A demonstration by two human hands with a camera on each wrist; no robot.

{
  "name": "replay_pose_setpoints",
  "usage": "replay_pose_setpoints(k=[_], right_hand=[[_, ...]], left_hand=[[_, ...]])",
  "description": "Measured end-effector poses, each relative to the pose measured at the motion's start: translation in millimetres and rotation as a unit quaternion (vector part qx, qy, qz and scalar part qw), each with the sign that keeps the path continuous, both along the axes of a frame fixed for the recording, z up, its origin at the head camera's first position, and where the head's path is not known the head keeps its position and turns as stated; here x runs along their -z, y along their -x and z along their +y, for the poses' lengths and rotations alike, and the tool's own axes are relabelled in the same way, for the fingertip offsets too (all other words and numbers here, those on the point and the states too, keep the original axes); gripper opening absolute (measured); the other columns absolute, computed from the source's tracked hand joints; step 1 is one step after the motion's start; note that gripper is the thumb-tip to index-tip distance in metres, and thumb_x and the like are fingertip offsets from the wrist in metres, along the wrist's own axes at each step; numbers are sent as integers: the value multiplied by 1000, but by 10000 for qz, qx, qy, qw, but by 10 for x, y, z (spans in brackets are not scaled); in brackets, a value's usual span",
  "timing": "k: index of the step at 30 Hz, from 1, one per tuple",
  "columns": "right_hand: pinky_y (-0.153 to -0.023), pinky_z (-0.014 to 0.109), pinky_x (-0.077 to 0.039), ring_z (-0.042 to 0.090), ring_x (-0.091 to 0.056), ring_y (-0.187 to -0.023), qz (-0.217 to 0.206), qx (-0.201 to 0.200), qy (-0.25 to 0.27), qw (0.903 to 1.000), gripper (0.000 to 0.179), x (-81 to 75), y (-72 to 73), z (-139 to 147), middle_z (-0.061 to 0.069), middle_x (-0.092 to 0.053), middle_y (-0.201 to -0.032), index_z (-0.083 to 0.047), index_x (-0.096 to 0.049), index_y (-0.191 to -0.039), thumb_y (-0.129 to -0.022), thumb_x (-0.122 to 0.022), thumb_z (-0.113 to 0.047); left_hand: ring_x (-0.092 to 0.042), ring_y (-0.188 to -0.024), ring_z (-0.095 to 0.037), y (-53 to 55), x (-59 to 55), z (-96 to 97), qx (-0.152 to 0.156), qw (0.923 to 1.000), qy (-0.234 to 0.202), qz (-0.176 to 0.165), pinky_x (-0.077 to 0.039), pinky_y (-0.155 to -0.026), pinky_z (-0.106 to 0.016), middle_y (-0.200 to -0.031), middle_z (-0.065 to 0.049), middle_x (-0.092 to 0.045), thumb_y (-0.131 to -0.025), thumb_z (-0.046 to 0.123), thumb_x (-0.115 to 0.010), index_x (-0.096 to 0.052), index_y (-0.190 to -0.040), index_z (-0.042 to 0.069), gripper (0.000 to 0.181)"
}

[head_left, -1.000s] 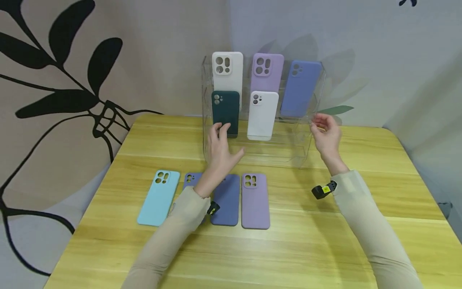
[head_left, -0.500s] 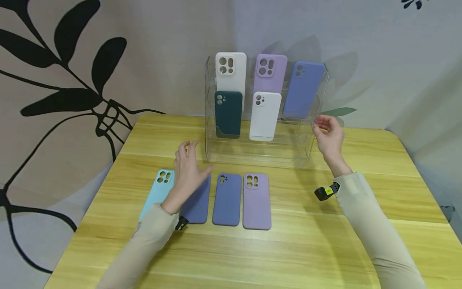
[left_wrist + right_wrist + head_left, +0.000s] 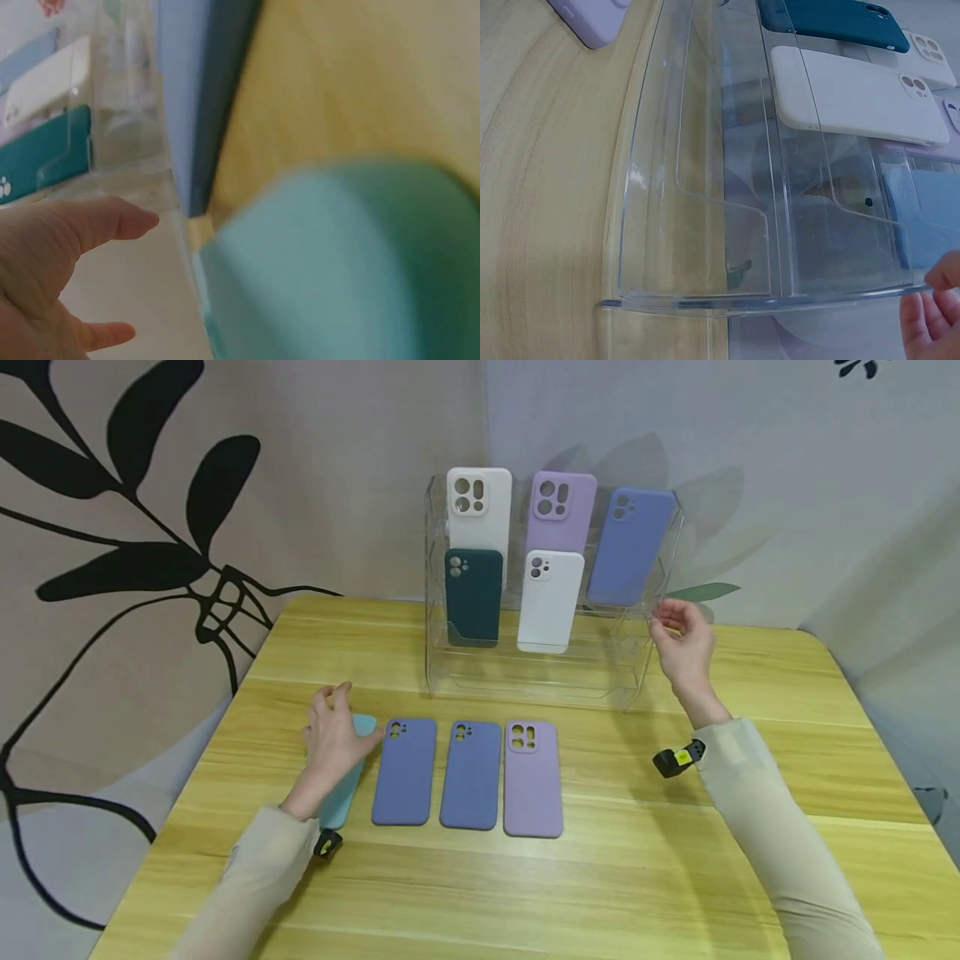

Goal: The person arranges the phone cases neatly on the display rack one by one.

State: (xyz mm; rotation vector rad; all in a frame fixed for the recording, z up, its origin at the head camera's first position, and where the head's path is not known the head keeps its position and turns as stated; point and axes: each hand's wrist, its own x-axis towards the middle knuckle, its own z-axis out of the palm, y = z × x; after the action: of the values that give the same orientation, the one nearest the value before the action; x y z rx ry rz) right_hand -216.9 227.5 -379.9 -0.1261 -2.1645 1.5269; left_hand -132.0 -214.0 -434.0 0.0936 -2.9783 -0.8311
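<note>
Over the turquoise phone case (image 3: 347, 789) at the left end of the table row hovers my left hand (image 3: 330, 739), thumb and fingers spread apart. In the left wrist view the case (image 3: 322, 262) lies large and blurred beside the thumb. My right hand (image 3: 686, 647) pinches the right side edge of the clear acrylic display rack (image 3: 525, 689); the right wrist view has thumb and fingertips on either side of that panel. The rack's lower occupied tier holds a dark green case (image 3: 474, 597) and a white case (image 3: 551, 602).
Beside the turquoise case lie two blue cases (image 3: 403, 772) (image 3: 471, 777) and a lilac case (image 3: 532, 781). Upper in the rack stand a white case (image 3: 480, 522), a purple case (image 3: 562, 518) and a tilted blue case (image 3: 632, 547). A wall is behind the wooden table (image 3: 637, 885).
My left hand has come away from the dark green case in the rack, moving left and toward me over the row to the turquoise case. My right hand stays at the rack's edge.
</note>
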Motion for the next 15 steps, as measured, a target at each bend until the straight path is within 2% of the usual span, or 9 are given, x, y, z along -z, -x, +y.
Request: replay_pose_setpoints(k=[4, 11, 15], right_hand=[[-76, 13, -47, 2, -54, -86, 25, -12, 27, 10000, 22, -6, -6, -1, -8, -57, -93, 4, -58, -109, -87, -59, 1], [-75, 12, -46, 2, -54, -85, 26, -80, 34, 10000, 27, -16, -17, -4, 3, -59, -99, 10, -55, -113, -87, -59, 2], [-75, 12, -46, 2, -54, -86, 8, -62, 24, 10000, 26, -16, -19, -2, 1, -58, -98, 8, -56, -112, -87, -59, 2]], left_hand=[[-23, -123, -54, 6, 38, -82, -130, 9991, 139, -375, -32, -83, -72, -138, -37, -17, -76, 25, -73, -25, -142, -5, 87], [-18, -126, -55, 21, 48, -111, -210, 9950, 224, -951, -31, -87, -74, -140, -38, -13, -75, 26, -75, -23, -142, -6, 91], [-19, -126, -55, 36, 44, -118, -225, 9927, 248, -1160, -31, -87, -73, -140, -38, -13, -76, 25, -74, -24, -141, -6, 88]])
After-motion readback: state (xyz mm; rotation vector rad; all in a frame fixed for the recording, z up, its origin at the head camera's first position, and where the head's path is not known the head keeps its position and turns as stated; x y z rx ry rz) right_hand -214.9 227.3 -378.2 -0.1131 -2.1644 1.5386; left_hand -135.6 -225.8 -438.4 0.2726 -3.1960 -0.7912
